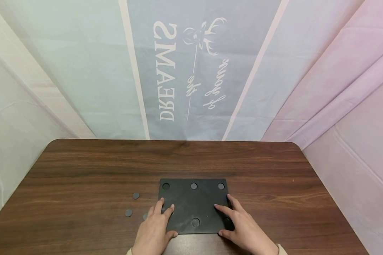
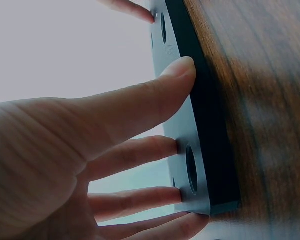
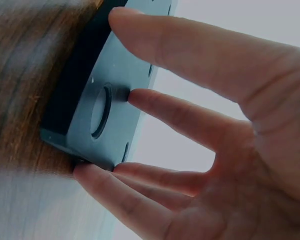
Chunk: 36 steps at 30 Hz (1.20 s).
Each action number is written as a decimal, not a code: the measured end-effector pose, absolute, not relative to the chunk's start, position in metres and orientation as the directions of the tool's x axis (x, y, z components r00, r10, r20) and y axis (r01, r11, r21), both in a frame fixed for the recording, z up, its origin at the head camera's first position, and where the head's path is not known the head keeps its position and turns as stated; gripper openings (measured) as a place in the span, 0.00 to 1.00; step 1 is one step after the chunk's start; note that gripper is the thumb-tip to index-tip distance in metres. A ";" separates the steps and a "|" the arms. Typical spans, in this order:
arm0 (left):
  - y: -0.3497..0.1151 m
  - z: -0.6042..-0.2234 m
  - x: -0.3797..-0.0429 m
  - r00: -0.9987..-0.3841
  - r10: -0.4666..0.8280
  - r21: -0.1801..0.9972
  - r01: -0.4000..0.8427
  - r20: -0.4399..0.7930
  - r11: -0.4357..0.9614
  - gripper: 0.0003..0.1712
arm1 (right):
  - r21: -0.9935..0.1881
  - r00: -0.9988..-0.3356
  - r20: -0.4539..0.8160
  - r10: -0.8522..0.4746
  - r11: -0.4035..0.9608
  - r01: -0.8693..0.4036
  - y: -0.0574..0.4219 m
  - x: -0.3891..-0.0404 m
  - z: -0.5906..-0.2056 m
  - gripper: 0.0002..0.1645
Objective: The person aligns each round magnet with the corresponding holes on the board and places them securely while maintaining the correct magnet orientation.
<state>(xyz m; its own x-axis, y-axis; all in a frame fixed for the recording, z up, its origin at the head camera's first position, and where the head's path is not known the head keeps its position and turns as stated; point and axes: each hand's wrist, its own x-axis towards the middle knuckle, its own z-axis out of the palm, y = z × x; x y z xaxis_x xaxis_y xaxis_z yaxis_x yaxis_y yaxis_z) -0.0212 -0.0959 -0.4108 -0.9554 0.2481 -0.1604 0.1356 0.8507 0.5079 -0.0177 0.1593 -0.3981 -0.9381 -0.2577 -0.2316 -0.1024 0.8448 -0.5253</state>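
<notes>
1. Head view: curtain (image 1: 108, 71) has reversed print, "DREAMS" plus script "the", probably "of your". No brand visible.
2. Brown table (image 1: 83, 170) underneath.
3. Black plate (image 1: 194, 203) on table, between hands.
4. Left hand (image 1: 152, 228), right hand (image 1: 244, 226): fingers spread wide, fairly straight, touching plate.
5. Loose discs (image 1: 136, 195) left of plate, one partly hidden by left hand. Risk: sliding plate left could scatter them; tilting could spill seated discs (image 1: 221, 186).

Passage lies beyond the board (image 1: 194, 205); discs (image 1: 136, 195) obstruct its left.
</notes>
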 end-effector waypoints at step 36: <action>-0.120 -0.413 -0.021 -0.948 0.224 0.500 0.084 -0.227 0.862 0.43 | -0.527 -0.935 -0.223 -0.277 0.841 -0.124 0.159 -0.018 -0.401 0.38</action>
<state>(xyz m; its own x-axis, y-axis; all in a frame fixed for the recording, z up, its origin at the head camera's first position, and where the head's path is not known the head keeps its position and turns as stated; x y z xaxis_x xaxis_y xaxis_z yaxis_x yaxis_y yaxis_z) -0.0214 -0.1196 -0.4128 -0.9478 0.2238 -0.2271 0.0838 0.8621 0.4998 -0.0185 0.1591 -0.4013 -0.9347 -0.2771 -0.2227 -0.1238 0.8410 -0.5267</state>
